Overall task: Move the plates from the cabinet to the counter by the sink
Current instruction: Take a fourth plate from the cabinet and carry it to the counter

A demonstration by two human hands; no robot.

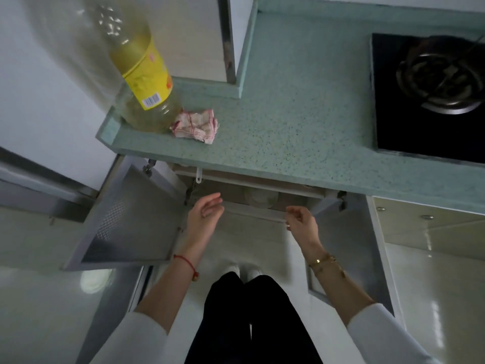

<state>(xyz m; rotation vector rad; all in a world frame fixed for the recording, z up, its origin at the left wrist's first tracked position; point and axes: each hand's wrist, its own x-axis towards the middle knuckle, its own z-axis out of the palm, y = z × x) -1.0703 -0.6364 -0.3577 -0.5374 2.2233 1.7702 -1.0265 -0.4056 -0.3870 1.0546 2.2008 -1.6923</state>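
At the open cabinet [126, 219], left hand [206, 214] hovers, fingers relaxed, empty. The plates [261, 198] sit at its two o'clock, a pale, dim stack inside: probably heavy, slick and breakable, so take opposite rims. Right hand [300, 222], at their four o'clock, is loosely curled and empty.

I see white sleeves [136, 337] ending mid-forearm, a red cord bracelet [186, 262] with a small bead behind the left hand [203, 215], thin gold bracelets [324, 261] behind the right hand [301, 223], black trousers [252, 319], white shoes [245, 270]
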